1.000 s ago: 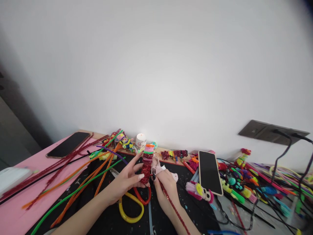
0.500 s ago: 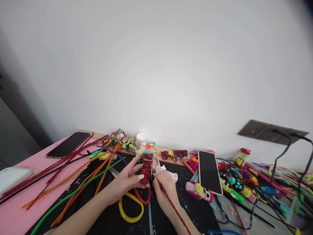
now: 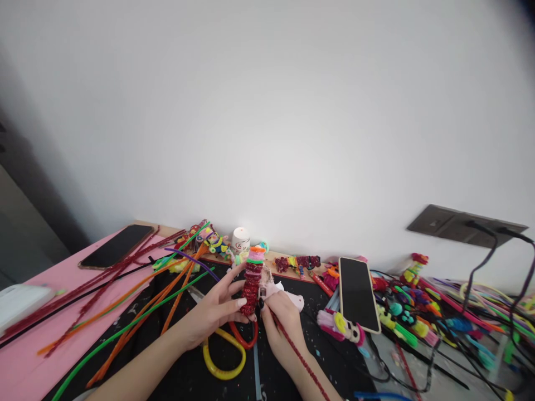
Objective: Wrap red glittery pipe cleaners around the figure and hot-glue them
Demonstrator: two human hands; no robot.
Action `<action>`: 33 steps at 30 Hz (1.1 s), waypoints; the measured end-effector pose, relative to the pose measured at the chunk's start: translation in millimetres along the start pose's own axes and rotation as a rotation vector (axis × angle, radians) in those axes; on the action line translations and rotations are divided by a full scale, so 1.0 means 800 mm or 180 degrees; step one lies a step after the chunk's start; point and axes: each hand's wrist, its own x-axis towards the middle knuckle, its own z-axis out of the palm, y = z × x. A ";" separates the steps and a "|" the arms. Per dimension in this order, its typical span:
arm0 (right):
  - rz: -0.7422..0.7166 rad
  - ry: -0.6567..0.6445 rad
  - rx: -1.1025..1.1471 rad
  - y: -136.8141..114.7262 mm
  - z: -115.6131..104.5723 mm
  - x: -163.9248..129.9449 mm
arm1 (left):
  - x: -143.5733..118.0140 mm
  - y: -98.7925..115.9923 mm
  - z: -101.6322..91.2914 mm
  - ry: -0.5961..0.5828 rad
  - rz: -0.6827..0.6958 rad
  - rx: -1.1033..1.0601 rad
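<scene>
Plain white wall (image 3: 267,111), wall socket (image 3: 463,225) rt.

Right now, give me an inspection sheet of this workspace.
Surface: black mat with pale flecks; pink board to the left.
Job's things: red coil topped with coloured rings, held upright; red stem trailing from it.
Clutter: loose stems, yellow ring, two phones, white bottle, finished coloured pieces.
Grips: left hand holds the coil; right hand pinches the red stem at its base.
Cables: black leads plugged into a wall socket.
Surroundings: plain white wall.
</scene>
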 end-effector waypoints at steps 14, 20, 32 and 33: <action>0.0127 0.0152 0.0349 -0.005 -0.002 -0.001 | -0.002 0.001 0.004 -0.0090 -0.0059 -0.0011; 0.0105 0.0061 0.0525 -0.009 -0.004 0.002 | -0.002 0.002 0.005 -0.0120 -0.0091 -0.0041; 0.0190 0.0053 0.0545 -0.009 0.001 0.001 | -0.002 0.001 0.005 -0.0016 -0.0117 -0.0046; 0.0208 0.0060 0.0540 -0.009 0.000 0.001 | -0.002 0.001 0.005 0.0016 -0.0136 -0.0022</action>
